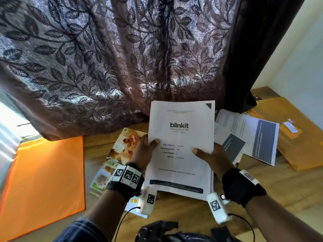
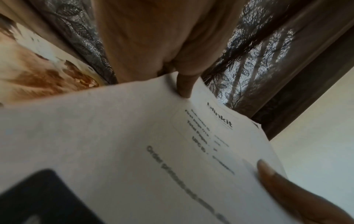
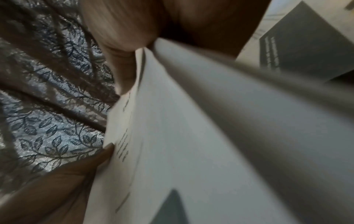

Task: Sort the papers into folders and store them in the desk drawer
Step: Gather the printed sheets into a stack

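Note:
A thin stack of white papers (image 1: 181, 137), its top sheet printed "blinkit", is held up over the wooden desk (image 1: 272, 191). My left hand (image 1: 146, 151) pinches the stack's left edge, thumb on top. My right hand (image 1: 211, 158) pinches its right edge, thumb on the front sheet. The left wrist view shows the same sheet (image 2: 134, 144) with both thumbs on it. In the right wrist view the stack (image 3: 191, 136) is seen edge-on, its sheets fanned apart. An orange folder (image 1: 47, 186) lies at the left. Brown envelope folders (image 1: 297, 137) lie at the right.
Loose printed sheets with grey blocks (image 1: 251, 137) are spread on the desk behind my right hand. Glossy photo prints (image 1: 120, 154) lie under my left wrist. A leaf-patterned curtain (image 1: 113, 58) hangs down to the desk's back edge. A white wall (image 1: 300, 58) stands at the right.

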The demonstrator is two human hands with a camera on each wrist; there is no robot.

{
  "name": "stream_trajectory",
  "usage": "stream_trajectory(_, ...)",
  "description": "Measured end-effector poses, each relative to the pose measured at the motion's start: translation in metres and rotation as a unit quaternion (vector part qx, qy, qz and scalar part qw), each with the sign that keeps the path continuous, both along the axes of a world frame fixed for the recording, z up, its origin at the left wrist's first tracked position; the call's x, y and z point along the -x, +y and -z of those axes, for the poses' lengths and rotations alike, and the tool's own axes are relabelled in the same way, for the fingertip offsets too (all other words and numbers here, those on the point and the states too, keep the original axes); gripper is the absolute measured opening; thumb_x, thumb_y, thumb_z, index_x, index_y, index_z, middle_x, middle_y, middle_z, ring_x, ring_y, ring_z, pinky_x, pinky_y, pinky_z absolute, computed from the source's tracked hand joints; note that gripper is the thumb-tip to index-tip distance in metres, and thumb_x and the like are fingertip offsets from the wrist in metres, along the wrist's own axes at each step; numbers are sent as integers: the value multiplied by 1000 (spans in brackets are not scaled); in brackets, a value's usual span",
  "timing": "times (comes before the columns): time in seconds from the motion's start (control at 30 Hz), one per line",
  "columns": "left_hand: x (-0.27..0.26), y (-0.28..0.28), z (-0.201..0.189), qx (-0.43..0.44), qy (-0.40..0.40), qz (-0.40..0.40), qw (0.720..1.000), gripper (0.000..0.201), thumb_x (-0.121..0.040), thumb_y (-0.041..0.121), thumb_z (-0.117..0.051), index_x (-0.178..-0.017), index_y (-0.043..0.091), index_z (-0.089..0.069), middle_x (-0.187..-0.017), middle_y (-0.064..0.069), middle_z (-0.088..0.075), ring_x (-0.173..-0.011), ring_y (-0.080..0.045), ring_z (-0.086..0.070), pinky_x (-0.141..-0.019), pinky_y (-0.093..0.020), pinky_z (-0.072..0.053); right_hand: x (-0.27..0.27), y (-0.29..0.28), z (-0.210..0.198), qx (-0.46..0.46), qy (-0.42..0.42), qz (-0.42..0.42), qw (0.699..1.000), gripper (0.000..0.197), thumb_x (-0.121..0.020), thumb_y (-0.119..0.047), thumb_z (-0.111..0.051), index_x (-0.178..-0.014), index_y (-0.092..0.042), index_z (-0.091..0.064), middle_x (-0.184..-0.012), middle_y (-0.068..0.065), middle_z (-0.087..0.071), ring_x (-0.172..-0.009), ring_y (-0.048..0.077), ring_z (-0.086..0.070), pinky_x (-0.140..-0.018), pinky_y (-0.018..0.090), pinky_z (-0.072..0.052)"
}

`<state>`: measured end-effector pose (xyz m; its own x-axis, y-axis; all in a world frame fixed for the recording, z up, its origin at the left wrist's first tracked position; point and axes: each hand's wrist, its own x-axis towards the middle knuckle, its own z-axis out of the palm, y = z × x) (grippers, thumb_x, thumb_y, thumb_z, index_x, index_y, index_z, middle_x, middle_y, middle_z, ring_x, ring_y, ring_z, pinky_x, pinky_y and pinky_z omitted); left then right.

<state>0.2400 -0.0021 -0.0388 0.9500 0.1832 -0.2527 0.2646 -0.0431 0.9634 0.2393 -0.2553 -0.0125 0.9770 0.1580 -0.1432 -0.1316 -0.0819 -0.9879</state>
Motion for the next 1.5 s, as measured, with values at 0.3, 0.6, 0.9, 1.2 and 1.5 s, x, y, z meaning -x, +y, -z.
stream_trajectory(0.3,60,7,-35,114,-98,-17,988,54,-71,7,-79,-121,-1,-60,-113,-19,-71,-102,-34,-69,-79,-39,-58,-5,4,-16,-33,15,-98,995,31,-84,-7,-74,-108,-27,-69,-109,-1,-75,-105,16,-70,-96,39,-54)
stream_trajectory(0.6,86,-36,-15,34,-183,-118,975,29,-77,4,-79,-97,24,-74,-95,3,-76,-89,-13,-70,-76,-32,-58,-8,-10,-8,10,3,-155,988,33,-82,-18,-79,-114,-13,-71,-110,5,-75,-103,17,-70,-94,45,-56)
stream_trajectory(0.9,87,-37,-4,43,-135,-232,962,35,-66,41,-82,-92,19,-76,-99,5,-76,-94,-18,-67,-89,-39,-49,-62,-68,-7,90,13,-84,992,11,-92,-18,-66,-81,-19,-69,-78,8,-74,-62,17,-64,-62,34,-46)
stream_trajectory(1.2,110,-36,23,17,-58,-308,949,34,-67,29,-81,-94,12,-72,-103,-10,-73,-102,-36,-66,-97,-56,-49,-133,-112,21,572,-20,-93,814,74,-79,-68,-63,-129,-15,-51,-129,16,-52,-121,39,-49,-97,48,-46)
stream_trajectory(1.5,105,-40,29,44,-21,-329,943,25,-85,7,-71,-109,0,-68,-110,-13,-72,-101,-34,-66,-93,-48,-50,-155,-106,32,583,58,-98,804,90,-68,-58,-80,-133,-13,-38,-136,19,-49,-126,41,-47,-102,53,-38)
